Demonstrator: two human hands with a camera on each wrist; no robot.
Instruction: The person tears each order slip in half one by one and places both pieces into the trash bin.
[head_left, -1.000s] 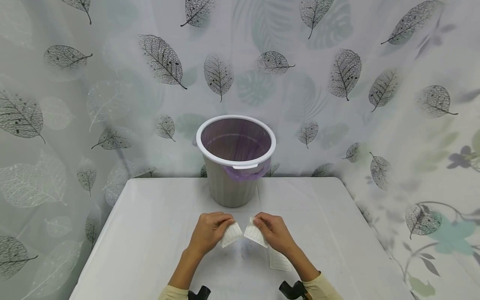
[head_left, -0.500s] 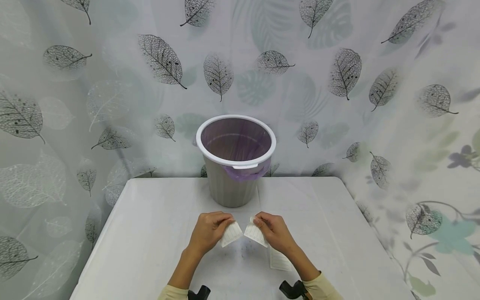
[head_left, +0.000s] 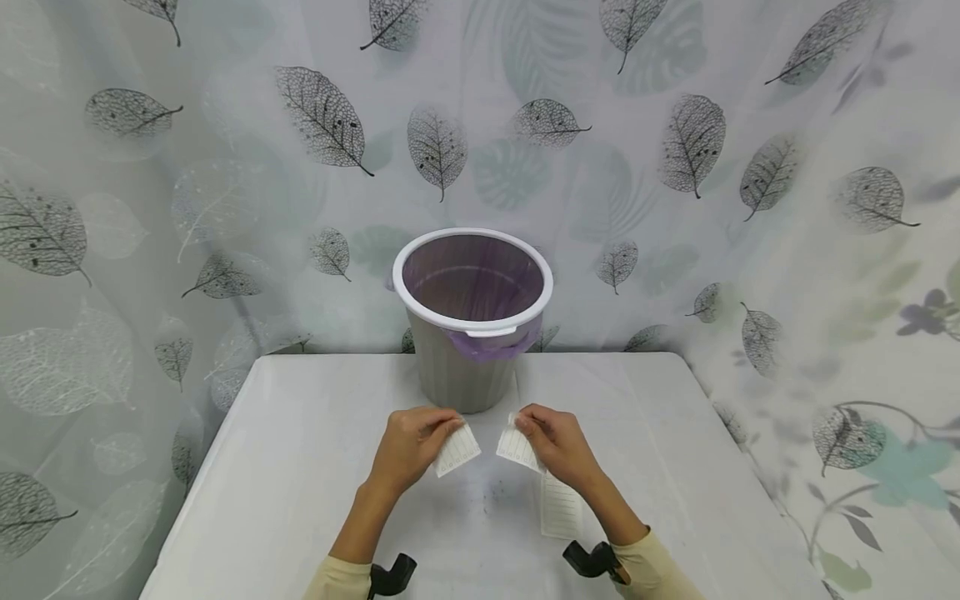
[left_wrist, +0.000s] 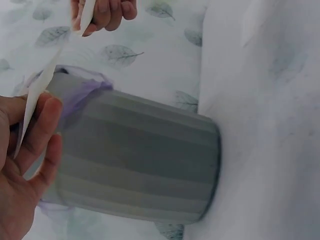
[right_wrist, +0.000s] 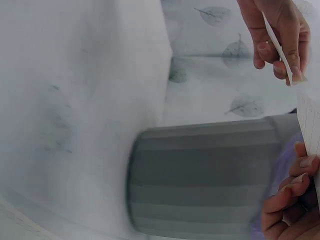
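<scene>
My left hand (head_left: pixel 411 446) pinches a small piece of lined paper (head_left: pixel 457 452) between thumb and fingers. A second piece of lined paper (head_left: pixel 519 446) is pinched by my right hand (head_left: pixel 558 443). A narrow gap separates the two pieces in the head view. Both hands are raised in front of a grey trash bin (head_left: pixel 465 367) with a white rim and a purple liner. In the left wrist view the left piece of paper (left_wrist: pixel 39 92) shows nearly edge-on. Below my right hand, another lined paper piece (head_left: pixel 561 508) lies on the table, its top partly covered by the hand.
The bin stands at the far edge of a white-covered table (head_left: pixel 300 467). Behind and beside it hangs a leaf-patterned curtain (head_left: pixel 480 183). Small dark specks mark the cloth between my forearms. A black wrist mount (head_left: pixel 392 575) sits on each wrist.
Both hands have risen slightly toward the bin and moved apart, widening the gap between the paper pieces. More of the paper lying on the table now shows.
</scene>
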